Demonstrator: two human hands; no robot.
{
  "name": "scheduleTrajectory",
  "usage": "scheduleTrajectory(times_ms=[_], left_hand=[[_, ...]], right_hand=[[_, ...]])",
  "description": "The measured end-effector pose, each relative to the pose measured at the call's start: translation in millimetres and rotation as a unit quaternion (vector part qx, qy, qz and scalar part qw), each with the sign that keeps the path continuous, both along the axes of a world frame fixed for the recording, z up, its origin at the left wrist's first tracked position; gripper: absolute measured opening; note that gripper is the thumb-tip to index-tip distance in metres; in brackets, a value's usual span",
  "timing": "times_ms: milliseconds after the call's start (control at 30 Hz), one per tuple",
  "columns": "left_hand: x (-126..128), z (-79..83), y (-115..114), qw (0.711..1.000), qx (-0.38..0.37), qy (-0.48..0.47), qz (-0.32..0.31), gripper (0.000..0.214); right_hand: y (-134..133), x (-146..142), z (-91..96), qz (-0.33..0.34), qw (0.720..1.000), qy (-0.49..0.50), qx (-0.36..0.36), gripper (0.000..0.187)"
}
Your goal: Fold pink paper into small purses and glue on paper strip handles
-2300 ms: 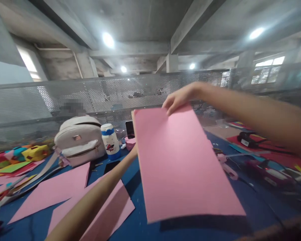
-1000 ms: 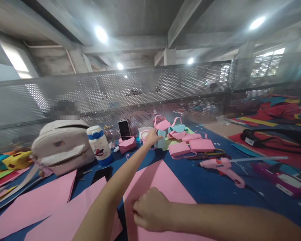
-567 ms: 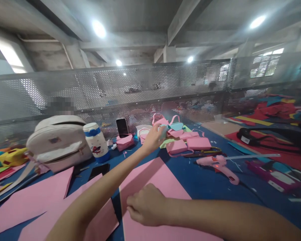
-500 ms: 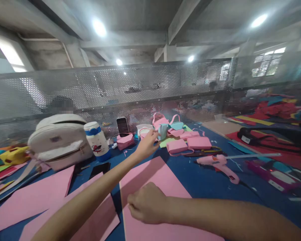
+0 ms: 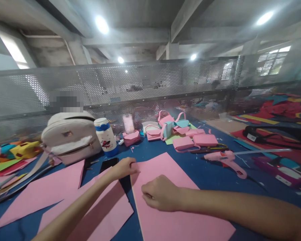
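A large pink sheet (image 5: 165, 164) lies on the blue tabletop in front of me. Over its upper left edge is my left hand (image 5: 124, 168), fingers slightly bent and apart, with nothing seen in them. My right hand (image 5: 161, 194) rests closed like a fist on the middle of the sheet; what it holds, if anything, is hidden. More pink sheets (image 5: 110, 204) lie to the left, partly under my left forearm. Beyond the sheet stand small folded pink bags (image 5: 183, 143) and a light blue folded piece (image 5: 167, 130).
A pink glue gun (image 5: 225, 160) lies at right, near a purple device (image 5: 276, 170). At back left are a white backpack (image 5: 72, 140), a bottle (image 5: 106, 137) and a dark phone (image 5: 109, 164). A perforated metal screen (image 5: 140, 82) closes off the far side.
My left hand has come back from the light blue piece among the small bags to the sheet's upper left edge. My right hand stays closed on the sheet. The view has shifted slightly.
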State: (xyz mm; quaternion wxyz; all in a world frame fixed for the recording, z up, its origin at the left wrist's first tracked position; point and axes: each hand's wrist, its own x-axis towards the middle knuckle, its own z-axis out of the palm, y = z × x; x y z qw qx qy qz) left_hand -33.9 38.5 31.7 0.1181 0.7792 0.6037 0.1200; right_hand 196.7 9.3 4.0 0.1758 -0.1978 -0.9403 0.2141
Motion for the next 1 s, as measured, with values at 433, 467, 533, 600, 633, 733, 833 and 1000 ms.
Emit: scheduleTrajectory(times_ms=[433,467,533,600,633,733,833,1000], left_hand=[[73,-23.6,-58,0.935,0.065,-0.34,-0.081,0.044],[75,-25.3,-62,0.924,0.047,-0.37,-0.088,0.048],[75,-28.1,-67,0.902,0.014,-0.422,-0.085,0.055],[73,-31.0,-68,0.887,0.0,-0.456,-0.07,0.058],[72,-32.5,-67,0.887,0.003,-0.459,-0.057,0.059],[70,-36.5,-62,0.908,0.027,-0.418,-0.025,0.058],[71,-37.7,-61,0.926,0.045,-0.373,-0.027,0.054],[74,-35.4,-63,0.924,0.046,-0.378,-0.038,0.053]], right_hand=[[43,4,-3.2,-0.015,0.878,0.16,-0.452,0.063],[44,5,-4.0,-0.015,0.865,0.171,-0.472,0.066],[46,7,-7.3,-0.022,0.844,0.191,-0.502,0.068],[46,8,-12.2,-0.029,0.832,0.206,-0.514,0.064],[46,8,-14.7,-0.031,0.829,0.212,-0.517,0.062],[44,6,-20.5,-0.025,0.828,0.227,-0.512,0.058],[43,6,-22.9,-0.012,0.832,0.238,-0.501,0.057],[41,9,-22.4,0.006,0.838,0.25,-0.486,0.053]])
